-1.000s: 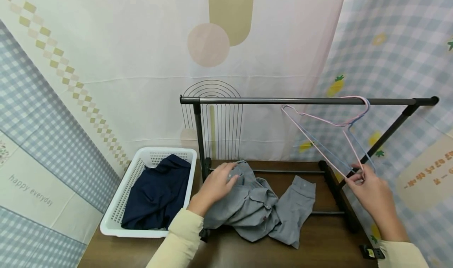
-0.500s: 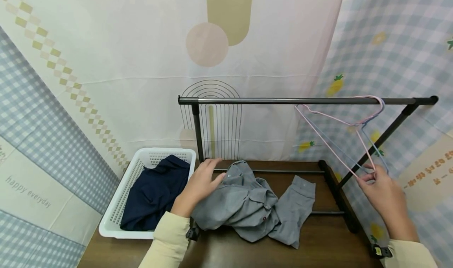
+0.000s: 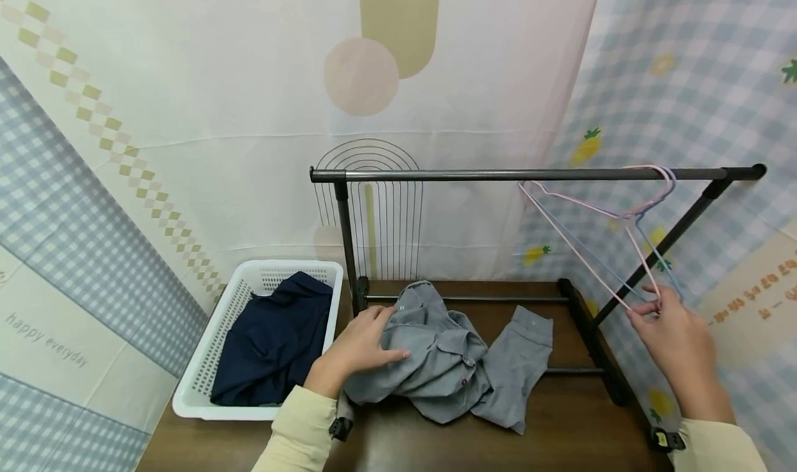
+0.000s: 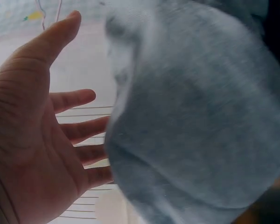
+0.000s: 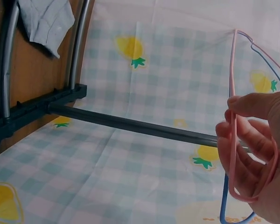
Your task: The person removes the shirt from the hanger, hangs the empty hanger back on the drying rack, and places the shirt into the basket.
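Observation:
A crumpled grey button-up shirt (image 3: 436,365) lies on the wooden table at the rack's base. My left hand (image 3: 355,347) is at the shirt's left part, thumb spread from the fingers. In the left wrist view, grey cloth stands right at those straight fingers and covers some of their tips. My right hand (image 3: 675,344) pinches a lower corner of the pink wire hanger (image 5: 232,172) between thumb and fingers. A blue wire hanger (image 5: 225,200) hangs close behind the pink one, and both hooks are over the rack's bar.
The black garment rack (image 3: 467,176) spans the middle and right, its lower rails near the table. A white perforated basket (image 3: 193,413) stands at the left, with a dark navy garment (image 3: 274,347) inside. Printed cloth (image 3: 249,57) covers the walls behind.
My left hand has moved left off the shirt's upper part, then down again to its left side. My right hand has drawn the hangers rightward along the bar, then stayed still.

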Motion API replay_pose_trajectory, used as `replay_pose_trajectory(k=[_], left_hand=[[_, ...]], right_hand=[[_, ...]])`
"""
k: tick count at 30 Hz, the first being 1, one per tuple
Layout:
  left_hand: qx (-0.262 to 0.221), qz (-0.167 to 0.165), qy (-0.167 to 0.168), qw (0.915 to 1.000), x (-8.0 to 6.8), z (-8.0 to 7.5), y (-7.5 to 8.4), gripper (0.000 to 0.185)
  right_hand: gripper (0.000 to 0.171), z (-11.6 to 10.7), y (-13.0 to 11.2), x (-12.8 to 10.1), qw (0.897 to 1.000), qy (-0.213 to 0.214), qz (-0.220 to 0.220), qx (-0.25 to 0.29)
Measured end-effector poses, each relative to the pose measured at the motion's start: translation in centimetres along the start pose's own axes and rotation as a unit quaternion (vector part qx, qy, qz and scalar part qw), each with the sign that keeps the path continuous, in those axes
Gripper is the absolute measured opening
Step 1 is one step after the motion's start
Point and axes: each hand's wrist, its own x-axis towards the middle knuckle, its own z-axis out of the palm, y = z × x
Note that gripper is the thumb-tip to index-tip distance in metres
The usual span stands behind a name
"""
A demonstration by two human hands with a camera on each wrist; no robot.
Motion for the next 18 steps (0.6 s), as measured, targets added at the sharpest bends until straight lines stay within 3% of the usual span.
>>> replay_pose_trajectory(k=[7,12,18], left_hand=[[0.006,-0.004,-0.001,1.0000,-0.2,1.4,-0.5,0.092],[0.012,-0.022,0.009,0.9996,-0.4,2.1,-1.0,0.093],[0.004,-0.036,0.020,0.9991,-0.5,2.4,-1.1,0.096]], right_hand=[[0.052,0.1,-0.6,-0.4,0.998,0.041,-0.036,0.018],[0.053,0.2,-1.3,-0.5,0.998,0.046,-0.042,0.010],[0.074,0.1,-2.9,-1.2,0.995,0.093,-0.029,0.017]])
